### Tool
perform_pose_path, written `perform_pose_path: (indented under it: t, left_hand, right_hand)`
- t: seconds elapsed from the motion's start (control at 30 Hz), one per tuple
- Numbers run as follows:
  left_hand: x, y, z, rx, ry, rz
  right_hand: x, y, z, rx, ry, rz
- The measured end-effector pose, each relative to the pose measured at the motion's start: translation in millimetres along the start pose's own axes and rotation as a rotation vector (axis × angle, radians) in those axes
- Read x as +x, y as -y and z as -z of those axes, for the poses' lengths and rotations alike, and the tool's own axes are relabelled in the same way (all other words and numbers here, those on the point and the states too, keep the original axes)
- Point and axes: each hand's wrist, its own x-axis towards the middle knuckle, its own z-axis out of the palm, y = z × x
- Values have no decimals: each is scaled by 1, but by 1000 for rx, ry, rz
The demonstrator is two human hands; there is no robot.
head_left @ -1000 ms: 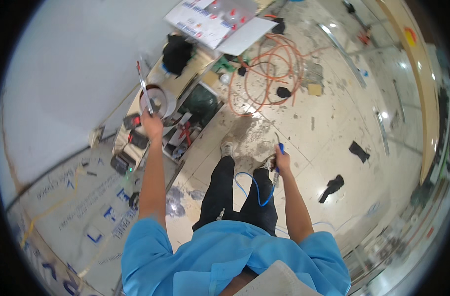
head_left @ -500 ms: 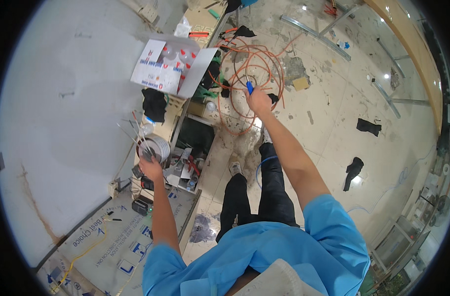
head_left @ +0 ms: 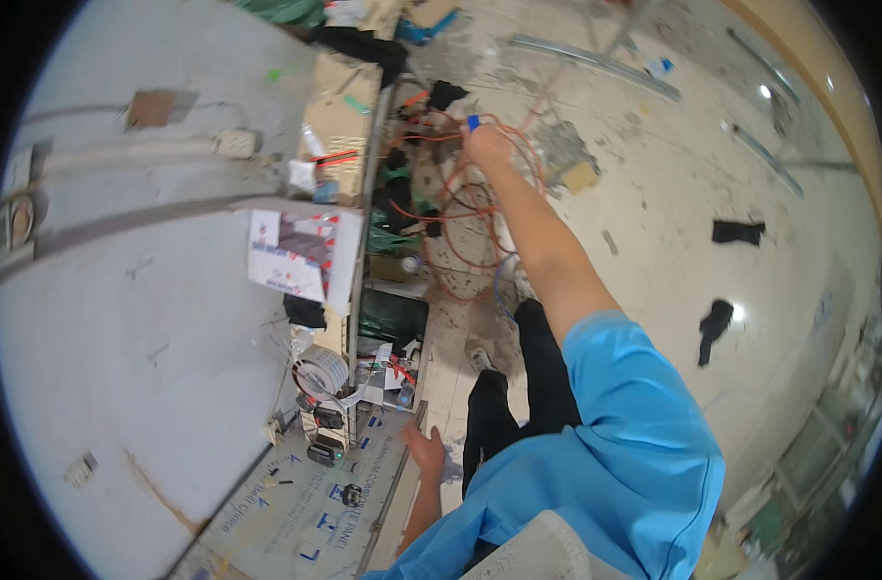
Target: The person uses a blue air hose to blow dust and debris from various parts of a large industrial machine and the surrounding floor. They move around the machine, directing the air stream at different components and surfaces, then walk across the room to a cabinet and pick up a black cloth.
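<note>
My right hand (head_left: 487,145) is closed around a blue-handled tool (head_left: 474,123), held out over the orange hose (head_left: 458,275) coiled on the floor. Only the handle's end shows past my fingers; its exact kind is blurred. My left hand (head_left: 425,450) hangs beside the bench edge with its fingers apart and nothing in it. Up from it on the bench lies a white round roll or tub (head_left: 320,373), with black battery-like blocks (head_left: 325,418) just below. An open white carton (head_left: 288,261) of red-tipped bottles stands farther along.
A printed panel (head_left: 349,522) covers the near end of the bench. Metal profiles (head_left: 596,66) lie across the far floor, with black cloths (head_left: 738,232) at the right. A shelf (head_left: 388,372) of loose tools and paper sits under the bench.
My left hand has left the round roll and drawn back to the bench edge, opening. My right hand has reached farther forward with the blue-handled tool. The view has swung left.
</note>
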Motion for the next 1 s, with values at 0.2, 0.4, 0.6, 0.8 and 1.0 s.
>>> perform_pose_path:
  t: [0.2,0.4,0.6,0.8,1.0]
  left_hand:
    - [29,-55,17,-92,146,-32]
    - [95,-84,50,-227,78,-143]
    - [130,-132,57,-233,288,-371]
    - [151,-257,15,-526,631,-778]
    - [90,-325,-18,-568,1018,-454]
  right_hand:
    - [-66,-122,1,85,71,-334]
    - [-59,-149,68,107,-50,-392]
    - [-60,-144,159,267,-288,-448]
    - [-160,-187,119,364,-247,-490]
    - [-273,-198,14,585,-109,-584]
